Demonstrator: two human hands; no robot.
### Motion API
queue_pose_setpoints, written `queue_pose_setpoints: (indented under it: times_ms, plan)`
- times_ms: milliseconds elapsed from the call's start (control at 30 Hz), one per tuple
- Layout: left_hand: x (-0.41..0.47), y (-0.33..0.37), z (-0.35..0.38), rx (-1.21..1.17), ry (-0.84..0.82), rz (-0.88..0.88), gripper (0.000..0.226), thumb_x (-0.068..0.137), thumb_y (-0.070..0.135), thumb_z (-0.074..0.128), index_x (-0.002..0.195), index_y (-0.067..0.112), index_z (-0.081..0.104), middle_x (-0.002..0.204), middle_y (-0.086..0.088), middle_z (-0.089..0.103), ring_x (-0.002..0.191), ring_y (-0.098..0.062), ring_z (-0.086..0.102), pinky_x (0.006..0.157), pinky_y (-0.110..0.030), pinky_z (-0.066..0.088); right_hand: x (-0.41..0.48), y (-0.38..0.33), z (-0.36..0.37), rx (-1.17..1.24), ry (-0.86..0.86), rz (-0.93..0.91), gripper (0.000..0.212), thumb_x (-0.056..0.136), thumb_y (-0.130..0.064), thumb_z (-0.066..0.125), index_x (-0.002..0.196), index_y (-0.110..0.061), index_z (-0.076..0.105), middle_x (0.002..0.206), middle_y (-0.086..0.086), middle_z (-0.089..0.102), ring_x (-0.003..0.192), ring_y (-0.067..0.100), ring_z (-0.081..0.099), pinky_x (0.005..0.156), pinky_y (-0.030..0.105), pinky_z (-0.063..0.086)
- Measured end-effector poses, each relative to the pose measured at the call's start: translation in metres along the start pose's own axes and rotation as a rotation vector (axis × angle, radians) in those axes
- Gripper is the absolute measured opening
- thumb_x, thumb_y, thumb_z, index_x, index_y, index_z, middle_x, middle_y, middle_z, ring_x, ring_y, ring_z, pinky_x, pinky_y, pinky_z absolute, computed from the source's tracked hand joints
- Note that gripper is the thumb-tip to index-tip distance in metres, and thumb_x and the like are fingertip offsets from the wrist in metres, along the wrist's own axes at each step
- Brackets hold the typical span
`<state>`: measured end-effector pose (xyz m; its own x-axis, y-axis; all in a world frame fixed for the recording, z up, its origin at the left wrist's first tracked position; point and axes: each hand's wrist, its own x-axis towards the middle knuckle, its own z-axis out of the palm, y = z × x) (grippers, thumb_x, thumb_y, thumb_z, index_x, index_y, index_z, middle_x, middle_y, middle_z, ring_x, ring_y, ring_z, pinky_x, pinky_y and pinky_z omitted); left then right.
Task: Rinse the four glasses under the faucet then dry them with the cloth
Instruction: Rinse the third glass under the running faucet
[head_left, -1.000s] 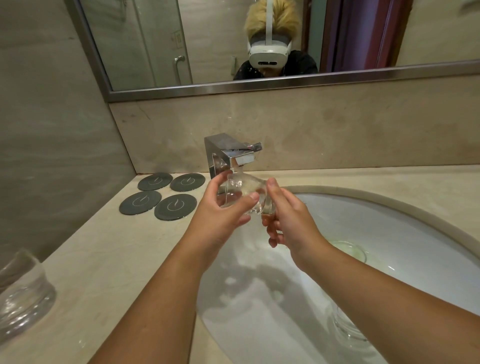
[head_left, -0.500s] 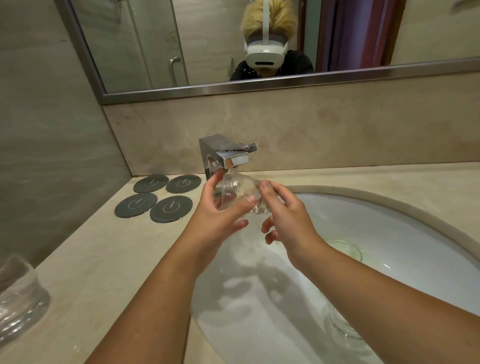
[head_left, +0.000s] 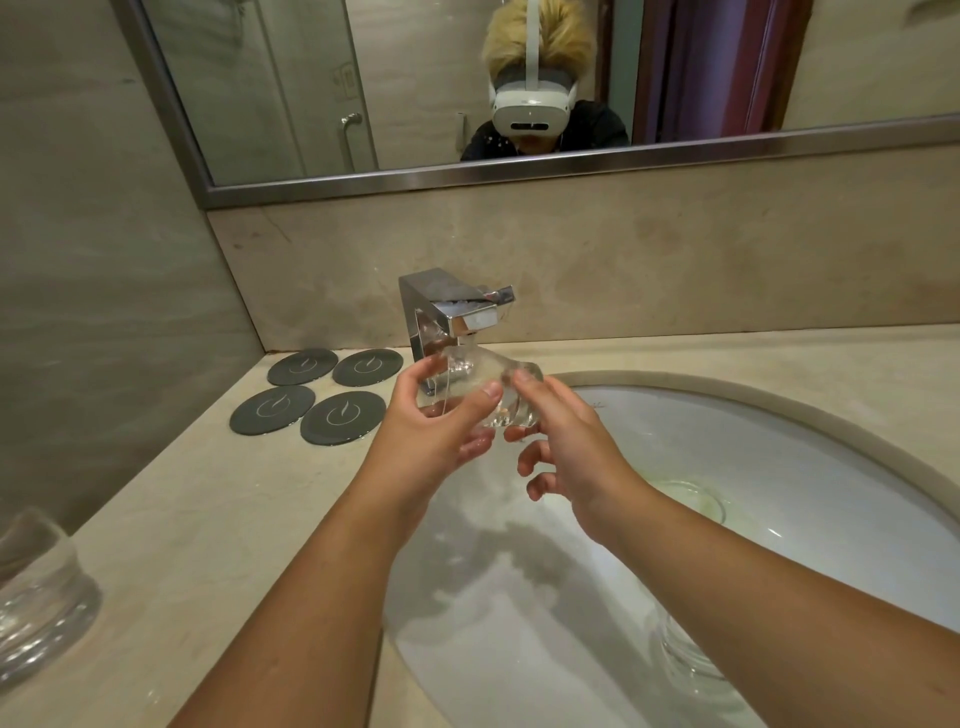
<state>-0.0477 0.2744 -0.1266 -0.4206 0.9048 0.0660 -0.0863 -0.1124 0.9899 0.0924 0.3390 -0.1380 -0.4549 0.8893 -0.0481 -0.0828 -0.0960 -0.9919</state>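
Observation:
A clear glass (head_left: 475, 382) lies tilted on its side right under the spout of the chrome faucet (head_left: 452, 314), over the white sink (head_left: 779, 447). My left hand (head_left: 436, 431) grips it around the rim end with thumb and fingers. My right hand (head_left: 566, 447) touches its thick base with thumb and forefinger, the other fingers loosely curled below. A second glass (head_left: 36, 597) stands on the counter at the far left edge. A third glass (head_left: 685, 654) sits in the basin under my right forearm. No cloth is in view.
Several dark round coasters (head_left: 306, 400) lie on the beige counter (head_left: 208, 519) left of the faucet. A mirror (head_left: 467, 93) hangs above the stone backsplash. The drain (head_left: 696, 499) sits in the basin's middle.
My hands have stayed under the spout while turning the glass slightly. My right fingers have spread away from the base.

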Motion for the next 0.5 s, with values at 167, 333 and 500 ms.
queue_pose_setpoints:
  times_ms: [167, 333, 500]
  plan:
    - [-0.0041, 0.0012, 0.0008, 0.035, -0.067, -0.042, 0.089, 0.069, 0.042, 0.092, 0.144, 0.042, 0.043, 0.132, -0.003, 0.068, 0.11, -0.015, 0.075, 0.088, -0.034, 0.063, 0.0015, -0.0001, -0.001, 0.033, 0.099, -0.017, 0.049, 0.095, -0.067, 0.061, 0.097, -0.02, 0.07, 0.065, -0.001, 0.057, 0.049, 0.015, 0.047, 0.051, 0.03, 0.04]
    - [-0.0021, -0.0039, 0.0003, 0.107, -0.076, -0.039, 0.07, 0.085, 0.026, 0.091, 0.138, 0.045, 0.049, 0.138, 0.008, 0.063, 0.12, -0.008, 0.07, 0.097, -0.039, 0.061, 0.004, -0.0005, -0.002, 0.081, 0.156, 0.116, 0.071, 0.093, -0.078, 0.054, 0.104, -0.012, 0.077, 0.056, -0.001, 0.05, 0.048, 0.015, 0.042, 0.055, 0.032, 0.039]
    - [-0.0029, -0.004, 0.0036, 0.293, -0.035, 0.035, 0.085, 0.073, 0.057, 0.092, 0.145, 0.04, 0.05, 0.134, 0.012, 0.067, 0.117, -0.005, 0.07, 0.088, -0.036, 0.064, 0.0062, -0.0003, -0.0037, 0.115, 0.226, 0.158, 0.085, 0.091, -0.082, 0.054, 0.116, -0.004, 0.075, 0.057, 0.0, 0.044, 0.051, 0.017, 0.04, 0.055, 0.032, 0.039]
